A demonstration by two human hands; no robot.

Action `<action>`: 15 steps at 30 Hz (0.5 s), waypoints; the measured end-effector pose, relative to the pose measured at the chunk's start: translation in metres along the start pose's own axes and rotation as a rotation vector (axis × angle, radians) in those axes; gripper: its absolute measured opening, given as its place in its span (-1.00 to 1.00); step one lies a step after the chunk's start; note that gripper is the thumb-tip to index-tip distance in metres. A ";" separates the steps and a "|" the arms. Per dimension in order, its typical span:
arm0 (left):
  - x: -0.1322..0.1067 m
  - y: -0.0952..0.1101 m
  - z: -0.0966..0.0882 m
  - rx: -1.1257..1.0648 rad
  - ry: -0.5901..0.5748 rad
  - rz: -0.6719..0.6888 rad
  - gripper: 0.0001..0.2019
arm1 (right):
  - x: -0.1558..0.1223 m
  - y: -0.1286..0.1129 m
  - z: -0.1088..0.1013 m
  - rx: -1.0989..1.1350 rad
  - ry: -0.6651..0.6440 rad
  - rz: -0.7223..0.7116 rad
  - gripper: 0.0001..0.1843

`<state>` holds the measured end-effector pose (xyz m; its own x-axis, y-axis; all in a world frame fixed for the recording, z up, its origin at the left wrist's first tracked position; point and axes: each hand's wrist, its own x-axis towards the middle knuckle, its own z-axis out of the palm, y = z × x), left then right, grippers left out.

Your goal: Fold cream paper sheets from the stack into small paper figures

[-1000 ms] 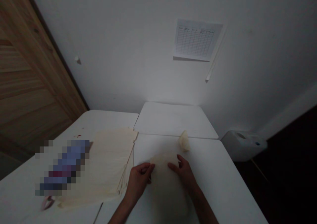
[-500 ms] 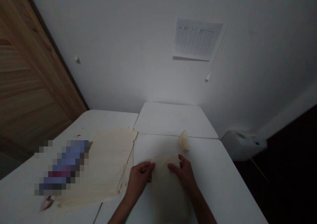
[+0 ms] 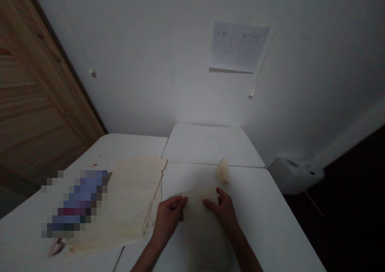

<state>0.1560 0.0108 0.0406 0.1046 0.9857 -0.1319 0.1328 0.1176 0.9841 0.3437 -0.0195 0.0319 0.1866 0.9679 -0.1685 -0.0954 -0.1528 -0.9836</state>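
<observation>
My left hand [image 3: 168, 220] and my right hand [image 3: 224, 212] pinch the side edges of a thin, pale cream sheet [image 3: 203, 232] lying on the white table [image 3: 255, 208]. Its near end runs down out of view. Left of my left hand lies a stack of similar cream sheets [image 3: 129, 196], their edges fanned out and nearly touching my knuckles. Above my right hand, a small crumpled cream piece [image 3: 223, 171] sits near the table's far edge.
A pixelated, blurred object [image 3: 75, 204] lies on the left table section, with a pink loop-shaped item [image 3: 56, 247] below it. A further table section [image 3: 210, 144] meets the wall, which bears a printed chart [image 3: 237, 47]. A white container [image 3: 294, 176] stands right; a wooden door [image 3: 39, 87] is left.
Both hands stay on the sheet in nearly the same place. The view has shifted very slightly.
</observation>
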 end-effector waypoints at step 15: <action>0.000 -0.004 -0.002 -0.023 -0.011 0.001 -0.56 | 0.002 0.006 -0.001 -0.009 0.017 0.010 -0.38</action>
<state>0.1533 0.0107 0.0366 0.1157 0.9844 -0.1323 0.1100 0.1197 0.9867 0.3443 -0.0183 0.0256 0.2025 0.9627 -0.1793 -0.0881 -0.1645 -0.9824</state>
